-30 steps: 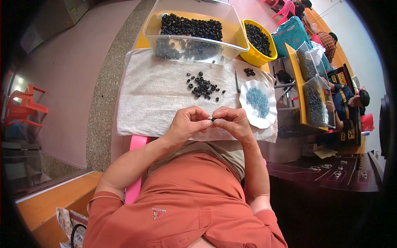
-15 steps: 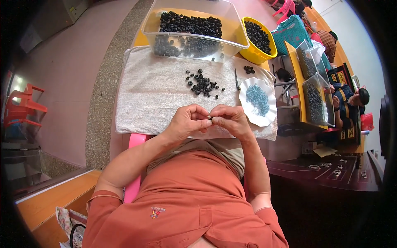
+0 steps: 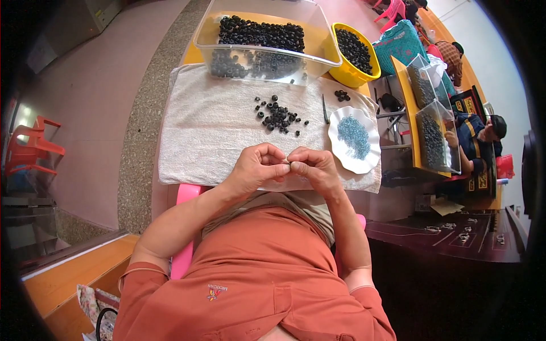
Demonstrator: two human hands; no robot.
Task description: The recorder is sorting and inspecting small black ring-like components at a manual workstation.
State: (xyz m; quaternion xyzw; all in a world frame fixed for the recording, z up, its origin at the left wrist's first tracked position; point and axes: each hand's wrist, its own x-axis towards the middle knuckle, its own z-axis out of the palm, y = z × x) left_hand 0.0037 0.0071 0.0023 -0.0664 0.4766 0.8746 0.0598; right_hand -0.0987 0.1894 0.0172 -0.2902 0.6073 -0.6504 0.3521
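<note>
My left hand (image 3: 259,168) and my right hand (image 3: 314,169) meet above the near edge of a white towel (image 3: 205,125), thumbs and forefingers pinched together. A small dark piece shows between the fingertips, mostly covered by them. Just beyond lies a loose pile of small black ring-like parts (image 3: 278,117). To the right of my right hand is a white scalloped plate (image 3: 367,166) bearing tiny clear-blue pieces (image 3: 355,138). A slim dark tool, perhaps tweezers (image 3: 325,109), rests beside the plate, near a small cluster of black parts (image 3: 342,95).
A clear plastic bin (image 3: 267,50) of black parts stands at the far edge, with a yellow tub (image 3: 348,77) of more beside it. At right, clear boxes (image 3: 433,139) stand on another table, where a person (image 3: 480,133) sits. A red chair (image 3: 35,145) is far left.
The right fingertips have shifted slightly and now cover more of the small dark piece. Across at the right, the other person's hand has moved to the clear box.
</note>
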